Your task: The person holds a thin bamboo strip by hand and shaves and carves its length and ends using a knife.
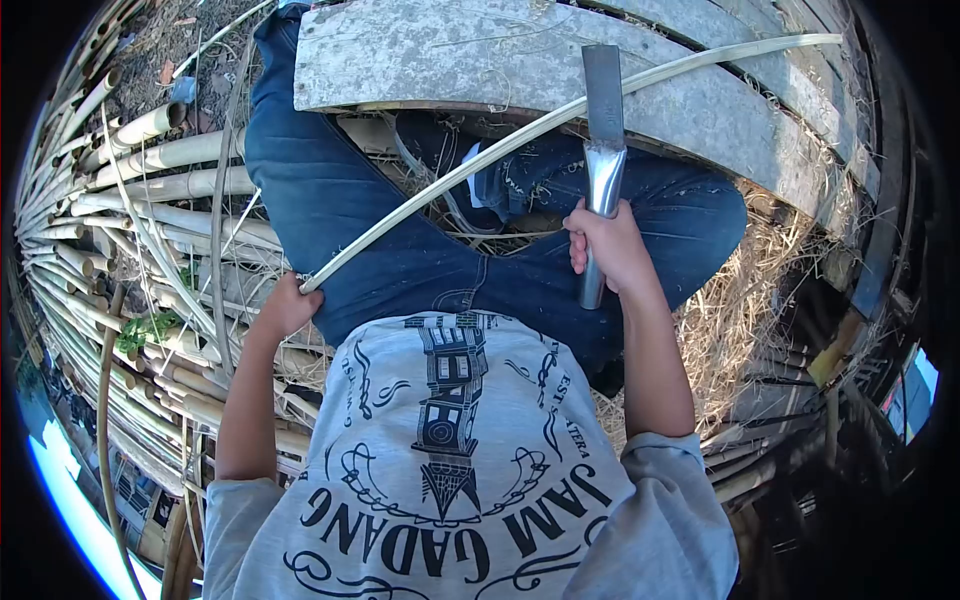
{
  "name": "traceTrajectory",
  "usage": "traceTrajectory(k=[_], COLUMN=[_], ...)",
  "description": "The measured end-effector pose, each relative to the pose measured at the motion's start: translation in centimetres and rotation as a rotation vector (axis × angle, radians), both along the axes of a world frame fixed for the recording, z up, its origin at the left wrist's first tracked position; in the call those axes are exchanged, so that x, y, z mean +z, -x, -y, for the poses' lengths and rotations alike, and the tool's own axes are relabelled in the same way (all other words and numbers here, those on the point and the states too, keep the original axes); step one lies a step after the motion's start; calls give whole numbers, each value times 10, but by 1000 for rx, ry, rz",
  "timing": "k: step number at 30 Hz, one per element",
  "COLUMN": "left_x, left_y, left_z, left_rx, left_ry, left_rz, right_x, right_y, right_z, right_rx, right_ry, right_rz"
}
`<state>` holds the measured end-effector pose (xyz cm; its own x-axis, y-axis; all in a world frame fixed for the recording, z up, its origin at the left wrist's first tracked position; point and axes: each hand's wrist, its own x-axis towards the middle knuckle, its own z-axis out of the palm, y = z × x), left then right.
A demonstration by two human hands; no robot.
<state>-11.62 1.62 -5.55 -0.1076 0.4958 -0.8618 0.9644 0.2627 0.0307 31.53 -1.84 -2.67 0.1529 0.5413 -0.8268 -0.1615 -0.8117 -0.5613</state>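
A long, pale bamboo strip [430, 192] runs diagonally up and right across my lap and over a wooden board. My left hand [290, 306] is closed round its near end, beside my left thigh. In my right hand [611, 243] I grip the shiny tubular handle of a broad-bladed knife [604, 95]. Its dark, blunt-ended blade points away from me and crosses the strip over the board's near edge. The fingers of my right hand are wrapped round the handle, whose lower end sticks out below the fist.
A weathered wooden board [400, 60] lies in front of my legs, with more planks [800, 90] beyond it. Many bamboo poles [190, 150] are piled on the left. Dry shavings [725, 325] cover the ground at the right. My crossed legs [390, 235] are in jeans.
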Motion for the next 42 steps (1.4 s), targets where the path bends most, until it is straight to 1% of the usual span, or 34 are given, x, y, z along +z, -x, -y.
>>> traceTrajectory(k=[1,3,5,7,8,9,11,12,14,19,21,23,25,27,30,31,32,33,35,37,39,41,42], left_x=[-1,0,4,8,7,6,5,5,3,-12,-12,-3,-8,-8,3,6,9,10,12,5,7,12,13], left_y=[0,3,-2,-7,-7,-6,-5,-4,-3,14,11,3,7,6,-6,-8,-8,-8,-10,-3,-6,-10,-11], left_z=[1,2,-3,-4,-2,-1,-2,-2,-3,5,4,0,4,3,0,-2,-2,-2,-3,0,-1,-4,-3], left_rx=[13,52,33,34,63,68,91,89,67,100,106,87,76,61,69,107,144,143,119,102,102,110,112], left_ry=[7,-19,-1,4,-24,-19,24,27,54,28,13,37,24,10,7,13,16,13,-25,-51,-38,-34,-34], left_rz=[3,90,45,43,78,83,61,64,30,94,112,32,40,52,14,77,138,138,70,80,74,80,90], right_x=[-2,1,7,13,14,12,6,1,1,8,7,9,8,2,9,8,7,7,16,11,13,11,8], right_y=[0,-4,-16,-27,-31,-37,-28,-25,-21,-20,-19,-19,-13,6,28,25,17,9,-14,-45,-56,-44,-35], right_z=[0,-2,-4,-13,-18,-22,-21,-18,-15,-13,-12,-11,-7,3,-1,-3,-6,-10,-22,-27,-32,-32,-29], right_rx=[-9,3,19,-152,-286,-328,-294,-284,-302,-302,-293,-303,-314,60,27,28,34,39,-100,-211,-189,-186,-209], right_ry=[7,5,-3,-17,-33,-41,-8,-25,-4,17,11,23,34,98,110,117,84,44,1,-24,-13,49,28], right_rz=[-48,-46,-33,-53,-95,-135,-103,-151,-138,-156,-210,-213,-219,-142,-270,-272,-223,-173,-90,-40,-54,-102,-122])
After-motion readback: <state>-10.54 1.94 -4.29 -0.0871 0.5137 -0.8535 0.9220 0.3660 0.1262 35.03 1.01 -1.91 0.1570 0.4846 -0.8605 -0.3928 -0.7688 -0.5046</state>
